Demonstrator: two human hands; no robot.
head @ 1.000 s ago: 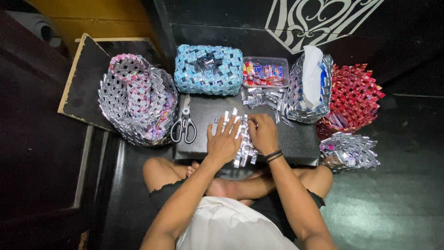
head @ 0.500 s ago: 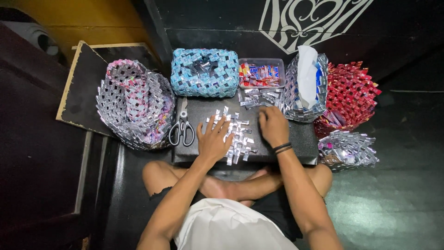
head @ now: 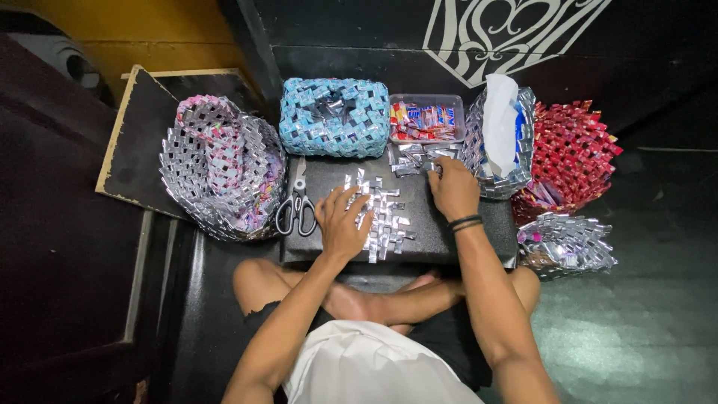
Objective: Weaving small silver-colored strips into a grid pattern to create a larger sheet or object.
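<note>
Head view looks down on a flat woven mat of shiny folded silver strips point(head: 379, 215) lying mid-surface on a dark board point(head: 449, 232). Left hand point(head: 342, 223) presses it flat, fingers spread. Right hand point(head: 452, 187) reaches far-right into loose silver strips point(head: 419, 157), grip pinching one. Black scissors point(head: 297, 212) lie left.
</note>
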